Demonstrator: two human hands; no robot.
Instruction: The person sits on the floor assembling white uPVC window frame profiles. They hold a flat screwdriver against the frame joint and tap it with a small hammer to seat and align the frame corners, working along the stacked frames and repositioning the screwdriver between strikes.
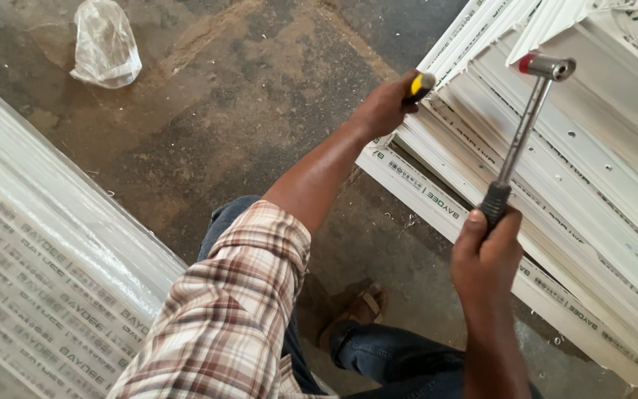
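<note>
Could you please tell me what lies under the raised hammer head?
Under the hammer in the right hand lie stacked white plastic window profiles. The floor beneath them is covered.

Bare concrete floor (208, 125), dusty, brown-stained, scattered white shavings. Crumpled clear plastic bag (105, 44) lying at upper left. Film-wrapped white sheet stack (38, 273) along left edge. Even daylight.

Rolled plaid sleeve (238, 310), blue jeans (393, 358), sandal (363, 304)

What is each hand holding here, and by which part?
The right hand holds a hammer by its black grip, head raised. The left hand grips a yellow-and-black tool handle against the white frame; its tip is hidden.
</note>
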